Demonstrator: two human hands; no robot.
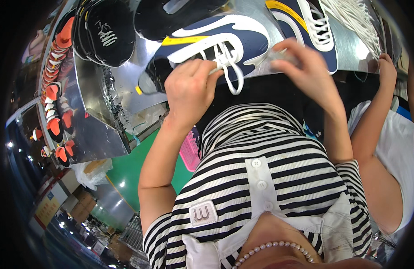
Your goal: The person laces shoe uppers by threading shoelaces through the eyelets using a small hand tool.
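A navy shoe upper with white trim and a yellow strip lies flat on the metal table before me. A white shoelace runs through part of its eyelets and hangs in a loop over the near edge. My left hand is closed in a pinch on this lace beside the eyelet row. To the right of the upper, my right hand is raised with thumb and fingers curved. Motion smears its fingertips, and a pale blur between them cannot be made out.
A second navy upper, laced in white, lies at the right beside a bundle of white laces. Black shoe pieces lie at the far left. Orange-and-white pieces line the left side. A co-worker's arm reaches in at right.
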